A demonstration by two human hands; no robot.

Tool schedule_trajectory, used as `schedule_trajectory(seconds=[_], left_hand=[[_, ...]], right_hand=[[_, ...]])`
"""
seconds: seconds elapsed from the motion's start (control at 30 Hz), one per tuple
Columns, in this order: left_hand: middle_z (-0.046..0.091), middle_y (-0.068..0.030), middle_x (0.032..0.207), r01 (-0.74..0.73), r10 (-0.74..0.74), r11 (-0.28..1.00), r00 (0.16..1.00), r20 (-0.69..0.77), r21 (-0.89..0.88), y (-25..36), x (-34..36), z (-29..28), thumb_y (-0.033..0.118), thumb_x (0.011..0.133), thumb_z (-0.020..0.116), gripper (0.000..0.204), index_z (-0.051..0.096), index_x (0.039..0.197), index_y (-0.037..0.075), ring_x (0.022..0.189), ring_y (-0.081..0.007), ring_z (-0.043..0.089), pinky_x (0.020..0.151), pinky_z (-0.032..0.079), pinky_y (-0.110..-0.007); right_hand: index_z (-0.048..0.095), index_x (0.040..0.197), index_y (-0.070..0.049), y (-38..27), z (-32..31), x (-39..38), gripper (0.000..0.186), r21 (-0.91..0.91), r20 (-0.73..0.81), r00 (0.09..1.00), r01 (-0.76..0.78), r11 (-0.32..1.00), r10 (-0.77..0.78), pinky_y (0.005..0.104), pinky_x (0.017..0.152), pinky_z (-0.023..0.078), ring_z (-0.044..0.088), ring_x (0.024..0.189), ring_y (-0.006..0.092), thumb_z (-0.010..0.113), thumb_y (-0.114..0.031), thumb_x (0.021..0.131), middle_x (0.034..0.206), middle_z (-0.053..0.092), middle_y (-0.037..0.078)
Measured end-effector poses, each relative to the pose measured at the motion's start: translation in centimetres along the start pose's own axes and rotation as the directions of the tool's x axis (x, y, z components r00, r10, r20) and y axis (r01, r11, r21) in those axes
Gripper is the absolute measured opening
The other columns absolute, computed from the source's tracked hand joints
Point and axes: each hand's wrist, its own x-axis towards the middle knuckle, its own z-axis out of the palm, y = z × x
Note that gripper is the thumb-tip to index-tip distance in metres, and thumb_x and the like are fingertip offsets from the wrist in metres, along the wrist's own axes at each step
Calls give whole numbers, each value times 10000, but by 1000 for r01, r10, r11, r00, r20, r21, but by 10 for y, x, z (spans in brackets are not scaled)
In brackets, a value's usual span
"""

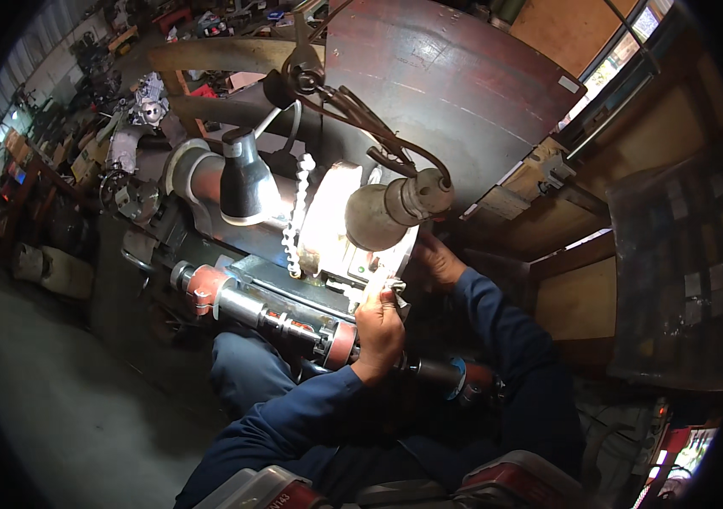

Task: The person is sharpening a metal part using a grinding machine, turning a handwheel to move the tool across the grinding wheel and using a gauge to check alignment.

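Observation:
My left hand [378,333] is closed at the front of a brightly lit machine, its thumb and fingers against a small metal fitting [397,287]; glare hides what exactly they grip. My right hand [439,265] reaches to the right side of the same machine, under the beige lamp head, and its fingers are partly hidden there. Between the lamps stands the machine's pale round housing [325,222], washed out by light. A white segmented coolant hose [299,212] rises beside it. Below my left hand runs a metal shaft assembly [238,304] with red collars.
A dark metal lamp [247,182] and a beige lamp head [395,209] hang close above the work, with cables. Behind stands a large reddish-brown panel [455,68]. Wooden shelving [578,314] is on the right. Machine parts [151,110] clutter the far left.

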Motion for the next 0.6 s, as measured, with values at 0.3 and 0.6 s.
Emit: schedule_trajectory(seconds=[0.3,0.6], left_hand=[[624,-174,1143,-184,201,947,979,40,-265,27,-4,-18,170,1030,394,364,526,1263,-76,1058,-235,603,903,472,-327],[679,-165,955,-399,357,904,902,244,155,62,15,-51,153,901,629,302,625,1159,-4,825,-280,677,719,531,-352]], right_hand=[[413,1348,2,-119,124,-93,653,-594,263,722,644,482,-639,508,1022,415,451,1244,472,708,-160,788,1351,435,304],[502,1259,10,-135,114,-97,441,-967,-112,519,138,212,-847,374,929,500,616,1075,366,612,9,832,1195,593,214]])
